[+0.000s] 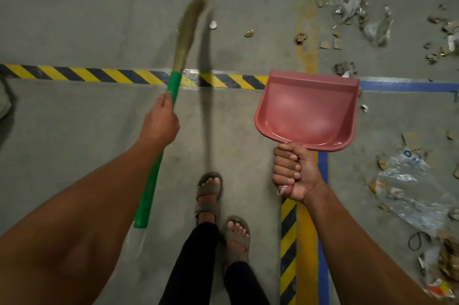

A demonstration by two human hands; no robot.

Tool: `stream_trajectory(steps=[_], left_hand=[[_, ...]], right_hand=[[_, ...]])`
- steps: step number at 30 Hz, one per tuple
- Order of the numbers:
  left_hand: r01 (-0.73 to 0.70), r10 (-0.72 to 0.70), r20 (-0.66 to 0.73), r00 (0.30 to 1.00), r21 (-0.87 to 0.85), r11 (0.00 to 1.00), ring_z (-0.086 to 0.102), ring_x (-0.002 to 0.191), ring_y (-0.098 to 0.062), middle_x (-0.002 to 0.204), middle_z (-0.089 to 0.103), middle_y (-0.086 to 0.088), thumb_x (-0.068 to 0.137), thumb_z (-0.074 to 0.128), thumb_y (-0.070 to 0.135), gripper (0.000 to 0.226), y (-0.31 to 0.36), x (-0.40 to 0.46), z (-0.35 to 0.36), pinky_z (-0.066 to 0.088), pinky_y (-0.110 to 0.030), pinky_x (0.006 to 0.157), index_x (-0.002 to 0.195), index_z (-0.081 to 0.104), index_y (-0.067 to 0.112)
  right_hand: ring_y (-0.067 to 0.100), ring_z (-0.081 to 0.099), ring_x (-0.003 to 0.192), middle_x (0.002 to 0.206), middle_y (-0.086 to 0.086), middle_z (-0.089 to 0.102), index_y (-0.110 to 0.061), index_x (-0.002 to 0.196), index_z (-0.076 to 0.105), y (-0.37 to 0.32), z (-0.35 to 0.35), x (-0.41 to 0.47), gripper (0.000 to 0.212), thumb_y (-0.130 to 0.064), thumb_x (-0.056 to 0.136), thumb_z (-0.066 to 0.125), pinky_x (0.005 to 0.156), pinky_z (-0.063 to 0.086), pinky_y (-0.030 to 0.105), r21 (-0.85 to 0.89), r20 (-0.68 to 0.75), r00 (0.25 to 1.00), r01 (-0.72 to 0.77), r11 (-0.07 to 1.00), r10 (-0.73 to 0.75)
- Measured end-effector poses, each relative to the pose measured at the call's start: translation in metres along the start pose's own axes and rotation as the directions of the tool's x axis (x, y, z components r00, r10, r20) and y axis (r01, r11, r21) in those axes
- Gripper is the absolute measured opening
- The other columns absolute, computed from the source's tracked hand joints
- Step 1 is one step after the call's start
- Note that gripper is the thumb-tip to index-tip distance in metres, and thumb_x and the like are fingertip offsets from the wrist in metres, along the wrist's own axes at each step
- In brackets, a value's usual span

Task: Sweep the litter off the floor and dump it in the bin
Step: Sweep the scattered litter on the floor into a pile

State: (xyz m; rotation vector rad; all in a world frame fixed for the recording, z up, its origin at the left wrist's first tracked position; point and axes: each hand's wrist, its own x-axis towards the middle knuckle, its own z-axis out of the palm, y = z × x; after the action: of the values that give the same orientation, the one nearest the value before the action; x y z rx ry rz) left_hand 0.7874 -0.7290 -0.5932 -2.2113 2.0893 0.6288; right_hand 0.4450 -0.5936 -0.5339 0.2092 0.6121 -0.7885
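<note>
Our left hand (160,122) grips the green-handled straw broom (159,145). Our right hand (293,171) clutches the empty pink plastic dustpan (308,108). Paper and plastic litter (367,16) lies at upper right.

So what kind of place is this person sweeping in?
Probably a warehouse or factory floor: bare concrete, yellow-and-black hazard tape with blue and yellow lane lines, and torn cardboard and plastic wrap as litter.

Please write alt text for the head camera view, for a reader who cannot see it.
Seen from above, a person's left hand holds a green-handled broom and the right hand an empty pink dustpan. Litter lies on the concrete floor to the right.
</note>
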Motion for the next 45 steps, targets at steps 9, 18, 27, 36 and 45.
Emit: stream_trajectory(steps=[9, 18, 27, 36, 45], left_hand=[[0.249, -0.231, 0.266, 0.936, -0.033, 0.968, 0.06, 0.118, -0.044, 0.12, 0.065, -0.027, 0.091, 0.064, 0.014, 0.044, 0.003, 0.093, -0.006, 0.049, -0.046, 0.097, 0.132, 0.057, 0.0], [-0.357, 0.335, 0.525, 0.782, -0.064, 0.932, 0.059, 0.123, -0.04, 0.143, 0.059, -0.016, 0.095, 0.063, 0.02, 0.068, 0.036, 0.096, 0.012, 0.047, -0.04, 0.099, 0.158, 0.04, 0.028], [-0.44, 0.448, 0.282, 0.848, -0.097, 0.893, 0.053, 0.133, -0.045, 0.162, 0.04, -0.017, 0.095, 0.063, 0.009, 0.073, 0.039, 0.1, 0.008, 0.046, -0.049, 0.108, 0.161, 0.032, 0.01], [-0.352, 0.323, 0.545, 0.773, -0.055, 0.935, 0.058, 0.121, -0.049, 0.135, 0.058, -0.033, 0.095, 0.061, 0.017, 0.064, 0.114, 0.06, 0.066, 0.047, -0.045, 0.1, 0.154, 0.04, 0.009], [-0.643, 0.639, 0.562, 0.525, -0.23, 0.73, 0.061, 0.12, -0.038, 0.144, 0.058, -0.017, 0.094, 0.063, 0.016, 0.066, 0.164, 0.005, 0.083, 0.047, -0.038, 0.1, 0.156, 0.041, 0.014]], right_hand=[[0.006, 0.014, 0.032, 0.042, -0.011, 0.018, -0.023, 0.056, 0.039, -0.014, 0.001, 0.038, 0.041, -0.02, 0.098, 0.042, 0.035, 0.016, 0.021, 0.065, -0.066, 0.998, 0.022, 0.998, -0.018], [0.006, 0.017, 0.031, 0.041, -0.011, 0.019, -0.026, 0.06, 0.032, -0.025, 0.023, 0.075, 0.039, -0.02, 0.095, 0.048, 0.035, 0.016, 0.021, 0.117, -0.055, 0.996, 0.07, 0.991, -0.064], [0.006, 0.018, 0.031, 0.041, -0.011, 0.021, -0.026, 0.061, 0.03, -0.033, 0.025, 0.074, 0.039, -0.02, 0.096, 0.047, 0.036, 0.016, 0.022, 0.187, -0.026, 0.992, 0.128, 0.974, -0.125], [0.006, 0.019, 0.031, 0.04, -0.011, 0.022, -0.026, 0.06, 0.033, -0.009, -0.022, 0.029, 0.039, -0.02, 0.096, 0.047, 0.037, 0.015, 0.021, 0.266, -0.063, 0.975, 0.22, 0.939, -0.211], [0.006, 0.018, 0.031, 0.04, -0.011, 0.021, -0.025, 0.058, 0.038, 0.011, -0.06, -0.042, 0.04, -0.021, 0.097, 0.045, 0.037, 0.015, 0.022, 0.325, -0.105, 0.949, 0.316, 0.891, -0.299]])
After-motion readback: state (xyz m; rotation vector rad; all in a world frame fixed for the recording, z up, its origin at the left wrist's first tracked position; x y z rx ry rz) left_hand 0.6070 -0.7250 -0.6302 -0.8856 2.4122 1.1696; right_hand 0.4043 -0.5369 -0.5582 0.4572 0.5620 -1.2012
